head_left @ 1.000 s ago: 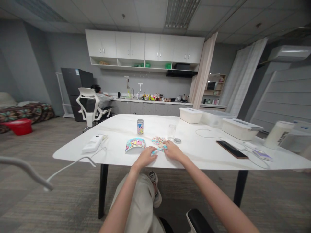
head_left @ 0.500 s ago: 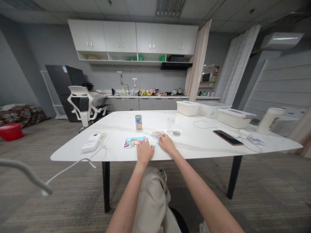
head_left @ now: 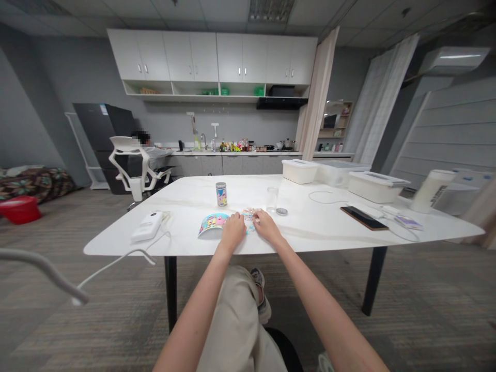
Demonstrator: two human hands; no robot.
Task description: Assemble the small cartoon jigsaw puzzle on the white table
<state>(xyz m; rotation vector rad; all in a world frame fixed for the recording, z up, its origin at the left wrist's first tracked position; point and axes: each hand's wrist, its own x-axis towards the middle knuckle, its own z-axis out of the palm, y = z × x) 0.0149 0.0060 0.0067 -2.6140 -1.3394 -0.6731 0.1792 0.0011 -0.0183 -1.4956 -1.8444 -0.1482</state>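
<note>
My left hand (head_left: 234,230) is at the right end of a glossy cartoon picture sheet (head_left: 212,222), fingers bent and closed over that end. The sheet bows upward in an arch, its left end down on the white table. Close beside it, my right hand (head_left: 266,226) has its fingers drawn together at a small pile of colourful pieces (head_left: 250,212), which look like jigsaw pieces. What is between those fingertips is too small to make out. Behind the hands stand a cartoon-printed can (head_left: 221,195) with a grey lid and a clear jar (head_left: 272,198), its round lid (head_left: 282,212) lying beside it.
At the left of the table (head_left: 186,195) lies a white device (head_left: 148,227) with a cable. To the right are a phone (head_left: 363,217), loose cables, white storage boxes (head_left: 299,171) and a tilted white bottle (head_left: 433,190). A person sits beyond, by a white chair (head_left: 129,165).
My left hand has shifted slightly right and up. The picture sheet, flat before, now arches off the table. My right hand stays at the pieces, its fingers drawn closer together.
</note>
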